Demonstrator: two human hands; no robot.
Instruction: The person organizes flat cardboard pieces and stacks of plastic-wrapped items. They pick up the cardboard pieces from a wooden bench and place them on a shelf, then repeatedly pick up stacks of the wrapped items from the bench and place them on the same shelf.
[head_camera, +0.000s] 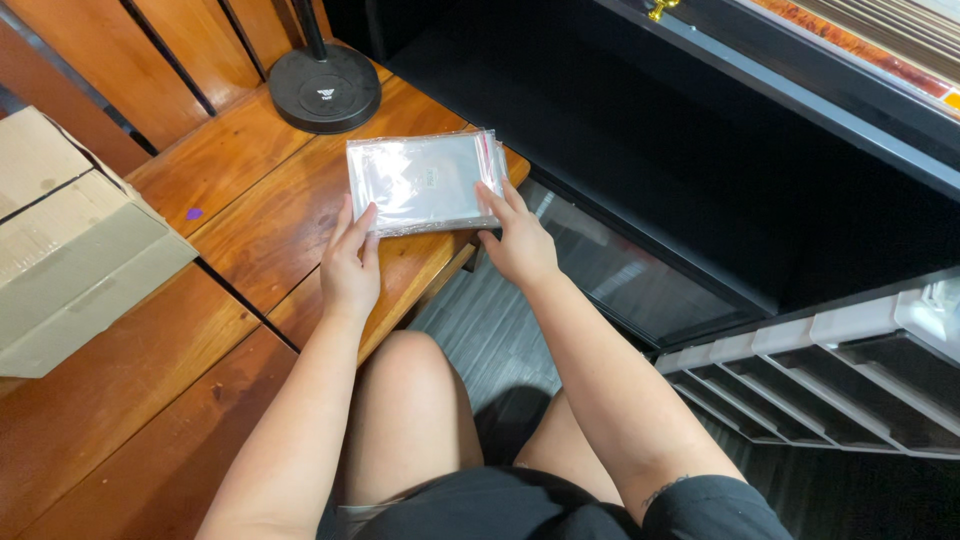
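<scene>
A stack of clear plastic bags (422, 182) with red strips lies on the wooden counter (250, 230) at 12 o'clock from the person. The left hand (350, 265) pinches its near left corner, and the right hand (518, 240) has its grip closed on the near right corner. A cardboard box (70, 240) at 9 o'clock shows no contents.

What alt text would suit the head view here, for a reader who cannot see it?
Seen from above, a seated person's left hand and right hand hold a stack of clear plastic bags at the edge of a wooden table. A cardboard box sits at left and a round black stand base behind.
</scene>
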